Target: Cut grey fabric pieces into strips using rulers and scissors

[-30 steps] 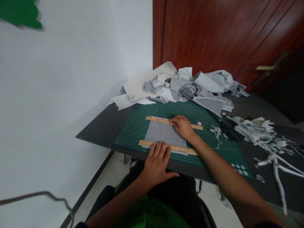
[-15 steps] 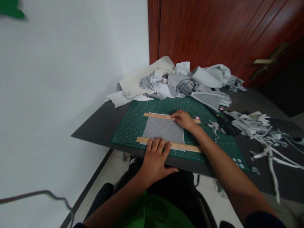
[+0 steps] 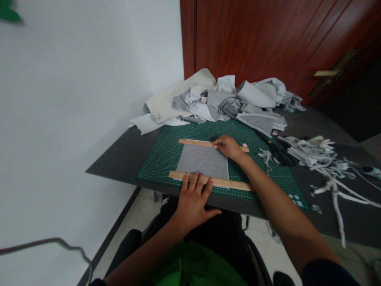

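A grey fabric piece (image 3: 202, 161) lies flat on a green cutting mat (image 3: 157, 159), white along its edges. Two wooden rulers cross it: one along its far edge (image 3: 193, 142), the other along its near edge (image 3: 233, 184). My left hand (image 3: 192, 202) rests with spread fingertips on the near ruler, thumb out to the side. At the far ruler, my right hand (image 3: 228, 147) has its fingertips pinched together; what they hold, if anything, is hidden. A small pink round piece (image 3: 244, 145) lies by that ruler's right end.
Crumpled grey and white fabric (image 3: 205, 99) is heaped at the back, below a red-brown door (image 3: 268, 43). Black-handled scissors (image 3: 281, 155) lie on the right, beside fabric scraps and strips (image 3: 312, 155). A white wall (image 3: 89, 99) borders the left side.
The whole view has shifted slightly, so things sit a little farther left. Both hands stay at the same rulers, with no clear movement against the fabric.
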